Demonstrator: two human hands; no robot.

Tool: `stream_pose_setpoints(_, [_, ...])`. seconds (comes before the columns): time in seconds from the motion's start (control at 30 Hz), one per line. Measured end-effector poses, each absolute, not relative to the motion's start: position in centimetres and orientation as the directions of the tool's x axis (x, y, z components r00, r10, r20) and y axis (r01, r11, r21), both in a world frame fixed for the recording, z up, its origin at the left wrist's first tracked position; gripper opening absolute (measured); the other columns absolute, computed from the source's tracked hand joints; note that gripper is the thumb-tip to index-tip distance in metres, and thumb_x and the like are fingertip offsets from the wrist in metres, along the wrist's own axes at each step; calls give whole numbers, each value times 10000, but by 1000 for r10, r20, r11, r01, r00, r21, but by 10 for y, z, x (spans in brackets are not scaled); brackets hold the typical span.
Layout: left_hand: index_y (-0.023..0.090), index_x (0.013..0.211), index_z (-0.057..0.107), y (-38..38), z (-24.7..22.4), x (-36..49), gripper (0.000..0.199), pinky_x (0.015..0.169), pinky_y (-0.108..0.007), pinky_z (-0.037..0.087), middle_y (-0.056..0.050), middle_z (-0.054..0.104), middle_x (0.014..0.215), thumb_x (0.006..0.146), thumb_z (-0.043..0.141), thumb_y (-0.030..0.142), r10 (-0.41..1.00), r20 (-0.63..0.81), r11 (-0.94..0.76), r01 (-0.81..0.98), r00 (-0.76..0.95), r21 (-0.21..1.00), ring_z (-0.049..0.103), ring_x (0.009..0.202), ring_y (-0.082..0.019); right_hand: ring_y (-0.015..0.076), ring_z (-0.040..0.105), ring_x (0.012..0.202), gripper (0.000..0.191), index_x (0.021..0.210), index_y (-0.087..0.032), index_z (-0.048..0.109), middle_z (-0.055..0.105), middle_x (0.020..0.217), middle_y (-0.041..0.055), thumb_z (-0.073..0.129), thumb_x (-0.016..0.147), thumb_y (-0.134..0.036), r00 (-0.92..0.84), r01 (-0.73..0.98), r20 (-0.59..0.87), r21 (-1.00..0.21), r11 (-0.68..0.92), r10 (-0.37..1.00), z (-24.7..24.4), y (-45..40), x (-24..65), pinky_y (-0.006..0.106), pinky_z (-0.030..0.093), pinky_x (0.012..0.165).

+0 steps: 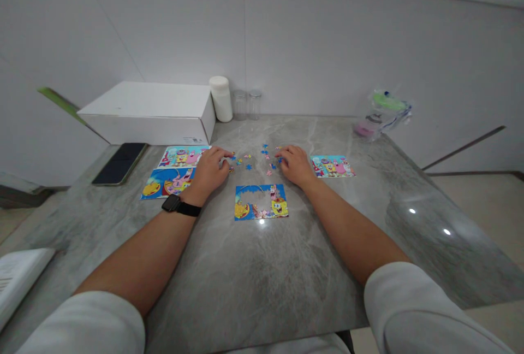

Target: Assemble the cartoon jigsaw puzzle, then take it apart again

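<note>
A partly assembled jigsaw puzzle (279, 208) lies in front of me, its border joined and its middle bare grey tabletop. Beyond it, several loose puzzle pieces (249, 167) are scattered between my hands. My left hand (212, 171), with a black watch (181, 205) on the wrist, rests at the left of these pieces. Its thumb and index finger are apart, their tips by small pieces. On the right side, my right hand (295, 164) lies on the table with fingers bent and parted, the tips at some pieces. Neither hand visibly grips anything.
Two picture sheets (167, 182) lie partly under my left hand, near a phone (120, 164). A finished-looking cartoon picture (333, 166) is at right. Behind stand a white box (149, 113), a white bottle (221, 100), two glasses (254, 105) and a plastic bag (380, 116).
</note>
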State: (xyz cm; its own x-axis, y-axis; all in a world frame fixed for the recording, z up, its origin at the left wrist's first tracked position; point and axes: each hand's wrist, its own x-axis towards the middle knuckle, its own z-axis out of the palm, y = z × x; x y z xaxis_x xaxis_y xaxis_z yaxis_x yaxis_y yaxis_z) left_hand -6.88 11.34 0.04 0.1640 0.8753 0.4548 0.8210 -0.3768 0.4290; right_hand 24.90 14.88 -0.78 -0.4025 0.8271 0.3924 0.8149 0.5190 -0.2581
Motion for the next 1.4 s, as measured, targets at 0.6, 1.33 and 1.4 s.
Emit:
stream_pose_setpoints(0.6, [213, 1047, 734, 112, 2, -68, 259, 1029, -433, 512, -85, 704, 1096, 903, 521, 179, 879, 448, -375, 815, 160, 443, 641, 1066, -260, 327, 560, 1298, 184, 1063, -276, 788, 682, 1292, 99, 721, 902, -337, -442, 804, 317, -276, 527, 839, -9, 140, 244, 662, 234, 1225])
stream_pose_setpoints(1.33, [204, 1035, 729, 112, -4, -73, 265, 1006, -418, 503, -77, 714, 1067, 887, 519, 142, 843, 510, -426, 789, 169, 442, 648, 1077, -257, 290, 558, 1260, 201, 1070, -248, 783, 684, 1280, 98, 619, 988, -329, -334, 866, 315, -270, 421, 888, -1, 136, 249, 612, 187, 1246])
stream_pose_setpoints(1.4, [205, 1043, 726, 111, -4, -74, 266, 1013, -420, 500, -78, 712, 1074, 892, 516, 142, 843, 511, -425, 791, 169, 439, 645, 1092, -258, 289, 557, 1261, 204, 1091, -251, 778, 685, 1277, 96, 612, 989, -311, -331, 871, 310, -262, 415, 891, -1, 136, 249, 606, 191, 1245])
